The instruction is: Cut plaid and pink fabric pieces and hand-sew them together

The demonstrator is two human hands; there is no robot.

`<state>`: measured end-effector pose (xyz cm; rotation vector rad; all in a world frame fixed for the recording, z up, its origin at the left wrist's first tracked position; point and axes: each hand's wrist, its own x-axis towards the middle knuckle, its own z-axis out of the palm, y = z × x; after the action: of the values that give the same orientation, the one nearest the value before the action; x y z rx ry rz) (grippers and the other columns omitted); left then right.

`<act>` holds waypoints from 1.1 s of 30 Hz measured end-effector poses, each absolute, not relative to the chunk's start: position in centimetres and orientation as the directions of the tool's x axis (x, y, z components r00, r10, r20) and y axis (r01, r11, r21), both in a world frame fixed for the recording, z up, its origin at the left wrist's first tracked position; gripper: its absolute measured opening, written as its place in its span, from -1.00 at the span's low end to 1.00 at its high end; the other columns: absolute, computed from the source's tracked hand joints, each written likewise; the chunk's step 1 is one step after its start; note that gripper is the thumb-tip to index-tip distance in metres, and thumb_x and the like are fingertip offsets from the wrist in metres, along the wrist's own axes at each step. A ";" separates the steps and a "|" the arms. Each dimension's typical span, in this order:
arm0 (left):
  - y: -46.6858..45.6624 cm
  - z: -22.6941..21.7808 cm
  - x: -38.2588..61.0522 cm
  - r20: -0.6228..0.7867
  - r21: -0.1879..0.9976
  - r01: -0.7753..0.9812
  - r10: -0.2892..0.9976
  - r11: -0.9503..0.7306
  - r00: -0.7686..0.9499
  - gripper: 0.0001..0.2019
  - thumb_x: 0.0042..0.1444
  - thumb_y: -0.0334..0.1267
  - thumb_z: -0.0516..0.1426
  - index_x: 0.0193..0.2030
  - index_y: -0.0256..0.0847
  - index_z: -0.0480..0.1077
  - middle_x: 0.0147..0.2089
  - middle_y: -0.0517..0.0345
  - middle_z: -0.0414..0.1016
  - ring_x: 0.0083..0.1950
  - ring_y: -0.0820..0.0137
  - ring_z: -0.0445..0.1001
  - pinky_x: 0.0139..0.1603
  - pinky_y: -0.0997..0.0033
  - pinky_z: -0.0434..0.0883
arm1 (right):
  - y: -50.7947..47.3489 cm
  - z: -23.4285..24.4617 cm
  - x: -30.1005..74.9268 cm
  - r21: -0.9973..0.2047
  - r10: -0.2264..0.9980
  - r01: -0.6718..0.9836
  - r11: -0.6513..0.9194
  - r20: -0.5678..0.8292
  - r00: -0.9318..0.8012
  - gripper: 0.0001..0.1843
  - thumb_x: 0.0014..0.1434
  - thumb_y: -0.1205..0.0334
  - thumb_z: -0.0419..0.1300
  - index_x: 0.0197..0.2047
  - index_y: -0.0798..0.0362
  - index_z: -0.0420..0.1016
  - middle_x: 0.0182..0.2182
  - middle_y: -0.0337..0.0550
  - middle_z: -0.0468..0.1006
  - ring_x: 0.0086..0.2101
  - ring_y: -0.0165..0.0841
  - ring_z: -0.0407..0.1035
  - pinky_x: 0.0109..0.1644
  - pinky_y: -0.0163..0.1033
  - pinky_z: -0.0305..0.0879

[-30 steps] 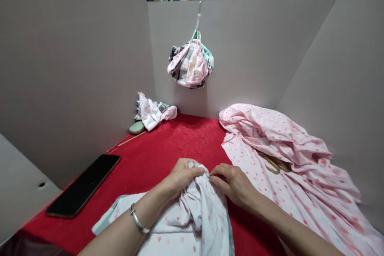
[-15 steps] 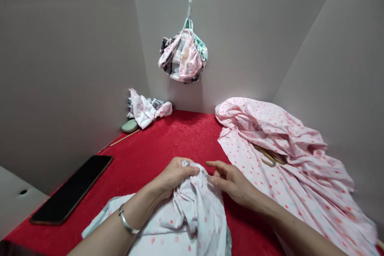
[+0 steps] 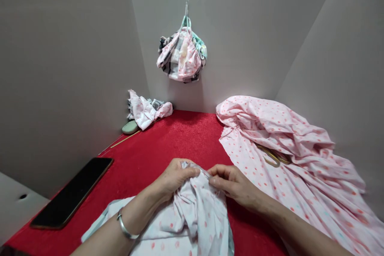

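Phone (image 3: 72,192) lies dark at far left on the red-covered worktop (image 3: 186,136). My left hand (image 3: 175,178) grips the gathered white dotted cloth (image 3: 198,216) at centre; my right hand (image 3: 234,184), open a moment ago, has now closed its fingers on that cloth's edge. Further right, gold-handled scissors (image 3: 271,156) rest on pink dotted fabric (image 3: 312,184).

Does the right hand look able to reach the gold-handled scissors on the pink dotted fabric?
Probably yes: the right hand is near gold-handled scissors, only pink dotted fabric between, but its fingers hold white dotted cloth.
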<state>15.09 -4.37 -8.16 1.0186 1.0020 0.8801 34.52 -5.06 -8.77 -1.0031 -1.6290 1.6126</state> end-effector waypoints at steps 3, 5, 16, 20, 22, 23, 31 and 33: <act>-4.3 -8.0 15.1 -0.254 0.943 -0.129 0.916 0.306 0.309 -0.79 -0.22 -0.25 0.29 -0.46 -0.38 0.46 -0.57 0.18 0.42 -0.56 0.53 0.30 -0.49 0.53 0.22 | -5.1 -8.7 34.6 -0.996 0.856 0.066 -0.062 -0.087 -0.510 -0.71 0.03 0.05 0.25 -0.29 0.12 0.51 -0.47 -0.23 0.42 -0.50 -0.48 0.17 -0.46 -0.37 0.03; -4.3 -7.9 15.1 -0.258 0.940 -0.137 0.914 0.312 0.313 -0.79 -0.23 -0.26 0.29 -0.47 -0.38 0.46 -0.58 0.18 0.41 -0.57 0.53 0.29 -0.50 0.54 0.21 | -5.1 -8.8 34.6 -0.996 0.851 0.053 -0.072 -0.089 -0.517 -0.71 0.03 0.06 0.25 -0.28 0.12 0.51 -0.48 -0.25 0.41 -0.52 -0.51 0.15 -0.48 -0.38 0.00; -4.5 -7.7 14.8 -0.284 0.933 -0.122 0.900 0.339 0.330 -0.76 -0.24 -0.22 0.31 -0.48 -0.38 0.47 -0.59 0.20 0.40 -0.59 0.55 0.27 -0.52 0.55 0.18 | -5.2 -8.2 34.5 -0.986 0.824 -0.013 -0.164 -0.130 -0.552 -0.68 -0.03 0.02 0.30 -0.34 0.13 0.49 -0.65 -0.39 0.24 -0.66 -0.61 -0.10 -0.58 -0.37 -0.26; -4.5 -7.7 14.7 -0.290 0.924 -0.148 0.899 0.352 0.328 -0.75 -0.26 -0.22 0.33 -0.47 -0.37 0.48 -0.59 0.19 0.41 -0.58 0.54 0.29 -0.51 0.54 0.19 | -5.0 -8.2 34.6 -0.981 0.811 -0.016 -0.191 -0.149 -0.565 -0.67 -0.03 0.02 0.30 -0.33 0.13 0.51 -0.66 -0.39 0.22 -0.66 -0.62 -0.12 -0.58 -0.36 -0.29; -4.5 -7.7 14.7 -0.292 0.919 -0.163 0.898 0.359 0.330 -0.75 -0.27 -0.22 0.34 -0.48 -0.36 0.47 -0.59 0.19 0.42 -0.58 0.54 0.30 -0.51 0.54 0.20 | -5.0 -8.3 34.7 -0.980 0.808 -0.015 -0.197 -0.154 -0.568 -0.66 -0.04 0.02 0.31 -0.32 0.14 0.51 -0.67 -0.39 0.22 -0.66 -0.61 -0.12 -0.58 -0.36 -0.30; -4.5 -7.7 14.7 -0.296 0.916 -0.165 0.895 0.365 0.335 -0.75 -0.28 -0.22 0.34 -0.49 -0.36 0.47 -0.59 0.19 0.42 -0.58 0.53 0.30 -0.51 0.54 0.20 | -5.0 -8.3 34.7 -0.980 0.808 -0.019 -0.197 -0.151 -0.569 -0.66 -0.05 0.02 0.31 -0.32 0.14 0.51 -0.66 -0.38 0.23 -0.66 -0.61 -0.12 -0.58 -0.36 -0.31; -4.5 -7.9 14.6 -0.309 0.892 -0.206 0.876 0.402 0.371 -0.70 -0.31 -0.20 0.37 -0.47 -0.38 0.47 -0.58 0.16 0.43 -0.56 0.50 0.34 -0.48 0.51 0.24 | -5.3 -8.5 34.3 -0.980 0.821 -0.077 -0.183 -0.109 -0.560 -0.68 -0.01 0.04 0.31 -0.32 0.14 0.48 -0.64 -0.39 0.24 -0.66 -0.63 -0.08 -0.60 -0.39 -0.28; -4.5 -8.2 14.7 -0.316 0.876 -0.225 0.861 0.426 0.398 -0.70 -0.32 -0.21 0.38 -0.50 -0.38 0.45 -0.60 0.18 0.40 -0.58 0.52 0.31 -0.50 0.52 0.23 | -5.4 -8.6 34.1 -0.979 0.832 -0.085 -0.183 -0.108 -0.545 -0.66 -0.03 0.03 0.32 -0.35 0.15 0.45 -0.63 -0.39 0.26 -0.67 -0.63 -0.06 -0.62 -0.41 -0.27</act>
<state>14.70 -4.48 -8.16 0.8560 0.8942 0.8051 34.12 -5.42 -8.65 -0.8932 -1.4255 1.7990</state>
